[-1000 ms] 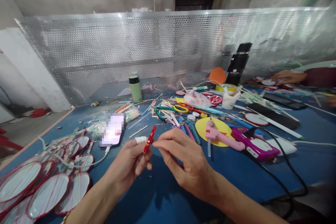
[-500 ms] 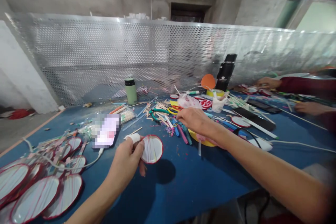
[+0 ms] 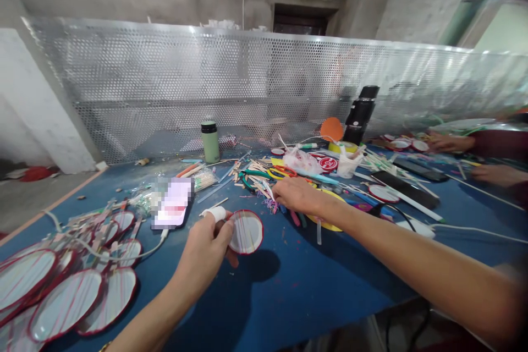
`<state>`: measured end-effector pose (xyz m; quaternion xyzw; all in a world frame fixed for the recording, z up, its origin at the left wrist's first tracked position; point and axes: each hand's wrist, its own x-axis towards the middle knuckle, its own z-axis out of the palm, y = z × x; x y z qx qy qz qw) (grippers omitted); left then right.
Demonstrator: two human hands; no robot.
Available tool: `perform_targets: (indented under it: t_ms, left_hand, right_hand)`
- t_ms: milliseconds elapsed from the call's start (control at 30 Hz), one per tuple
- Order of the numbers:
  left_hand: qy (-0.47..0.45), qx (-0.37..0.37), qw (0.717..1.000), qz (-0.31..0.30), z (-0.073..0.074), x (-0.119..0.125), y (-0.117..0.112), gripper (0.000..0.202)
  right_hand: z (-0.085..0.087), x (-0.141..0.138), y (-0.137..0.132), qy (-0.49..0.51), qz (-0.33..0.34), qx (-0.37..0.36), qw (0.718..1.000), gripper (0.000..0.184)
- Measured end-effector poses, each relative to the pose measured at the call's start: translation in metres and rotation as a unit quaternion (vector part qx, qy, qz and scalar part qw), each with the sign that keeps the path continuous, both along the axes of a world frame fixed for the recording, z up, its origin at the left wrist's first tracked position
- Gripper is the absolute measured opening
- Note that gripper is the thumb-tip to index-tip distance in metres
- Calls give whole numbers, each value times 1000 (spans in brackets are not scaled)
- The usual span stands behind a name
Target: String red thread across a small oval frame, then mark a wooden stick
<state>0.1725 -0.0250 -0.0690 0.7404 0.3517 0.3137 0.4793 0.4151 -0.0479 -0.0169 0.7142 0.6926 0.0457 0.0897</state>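
My left hand (image 3: pixel 210 236), a white wrap on one finger, pinches a small round disc (image 3: pixel 246 232) by its left edge. The disc has a red rim, a pale face and thin coloured lines across it, and it is held up over the blue table. My right hand (image 3: pixel 295 195) reaches down into a pile of markers, coloured threads and wooden sticks (image 3: pixel 258 168). Its fingers are bent together beside the threads; what they hold, if anything, is hidden. Pliers with yellow handles (image 3: pixel 282 171) lie just beyond it, and a yellow round piece (image 3: pixel 332 220) is under the wrist.
Several larger red-rimmed discs (image 3: pixel 68 305) are heaped at the left, a white cable across them. A phone (image 3: pixel 173 203), a green bottle (image 3: pixel 210 143), a black flask (image 3: pixel 361 115) and a white cup (image 3: pixel 347 164) stand or lie around. Another person's hands (image 3: pixel 451 142) are at right.
My right hand has shifted slightly left and lower over the pile, covering more of the markers. The left hand keeps hold of the disc. The whole view has shifted a little.
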Motion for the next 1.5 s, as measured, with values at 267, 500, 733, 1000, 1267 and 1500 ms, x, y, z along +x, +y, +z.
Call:
perform_targets:
  t_ms: [267, 500, 733, 1000, 1267, 1500]
  left_hand:
    - [0, 2, 1000, 3, -1, 1, 1, 18]
    - [14, 16, 1000, 17, 3, 0, -1, 19]
    - [5, 15, 1000, -1, 0, 0, 1, 18]
    - [-59, -54, 996, -30, 6, 1, -4, 20]
    - [-184, -170, 964, -84, 23, -5, -5, 31]
    - [-214, -276, 933, -93, 18, -6, 1, 14]
  right_hand:
    - [-8, -12, -7, -7, -48, -13, 999, 20]
    - [-9, -13, 2, 25, -68, -7, 997, 16]
    - [3, 11, 4, 75, -44, 49, 995, 21]
    - [16, -3, -16, 294, -14, 79, 952, 17]
    - [-11, -48, -53, 619, 3, 56, 783, 19]
    - [-34, -59, -53, 670, -21, 22, 742, 16]
